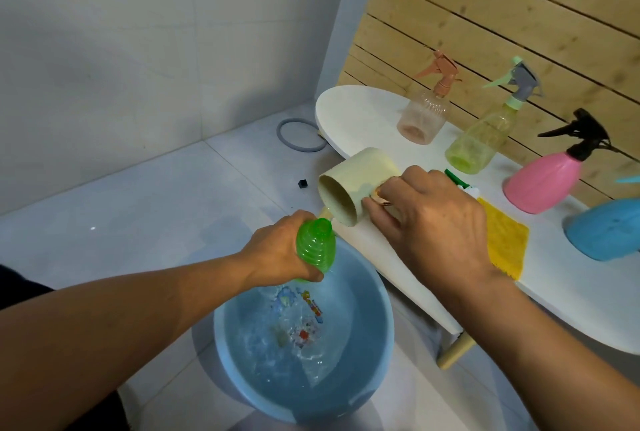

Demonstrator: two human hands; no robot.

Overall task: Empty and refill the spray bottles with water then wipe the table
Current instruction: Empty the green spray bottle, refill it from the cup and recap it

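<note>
Refilling was mid-way: left fingers (pixel 311 273) gripped the green bottle (pixel 316 245), right fingers (pixel 381 214) tipped the mug (pixel 353 184); wiping remained.

pale tiled floor (pixel 166 195), plain white wall (pixel 138 32), wood-slat panel (pixel 502 8) at right.

- Left hand (pixel 280 250), fingers curled around a green bottle (pixel 316 246), holds it with the open neck pointing up and away.
- Left forearm, bare, reaches in from the lower left edge, angled up to the right.
- Right hand (pixel 429 219), back facing the camera, grips a cream cup (pixel 349 184) tipped on its side, thumb and fingers closed at its handle.
- Right forearm, bare, comes in from the lower right corner; the 2 hands sit close together, not touching.
</note>
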